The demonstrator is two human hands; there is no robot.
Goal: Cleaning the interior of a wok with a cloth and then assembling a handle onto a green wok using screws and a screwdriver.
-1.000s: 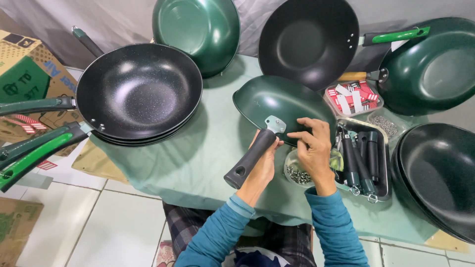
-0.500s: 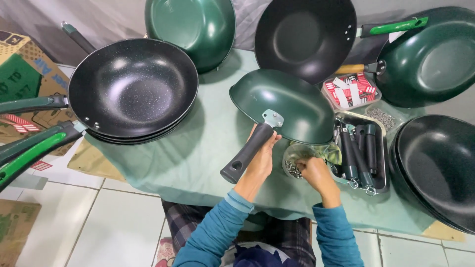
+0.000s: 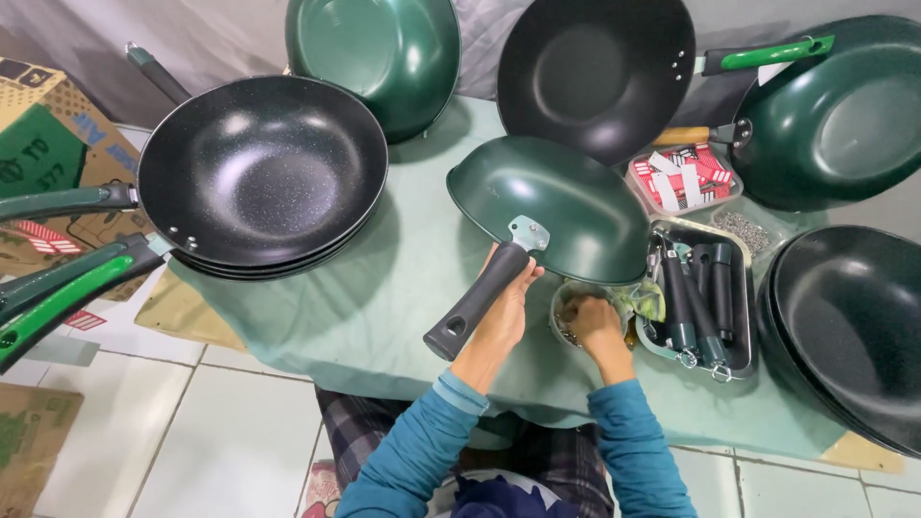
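Left grip (image 3: 507,305) wrapped tight round the black handle (image 3: 478,303) of an upturned green wok (image 3: 556,206), mid-worktop. Right grip (image 3: 587,321) curled into a small bowl (image 3: 566,309) at 3 o'clock of the handle; whether it pinches anything, cannot tell. Worktop (image 3: 403,307) wears pale green cloth, white tile floor (image 3: 221,441) at 7 o'clock. Bowl contents hidden. Tray of handles (image 3: 700,293) at 3 o'clock, stacked black woks (image 3: 259,173) at 10 o'clock. Both forearms bent inward, teal sleeves.

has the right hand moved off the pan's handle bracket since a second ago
Yes. The right hand dropped from the bracket toward the person, into the small bowl beside the tray.
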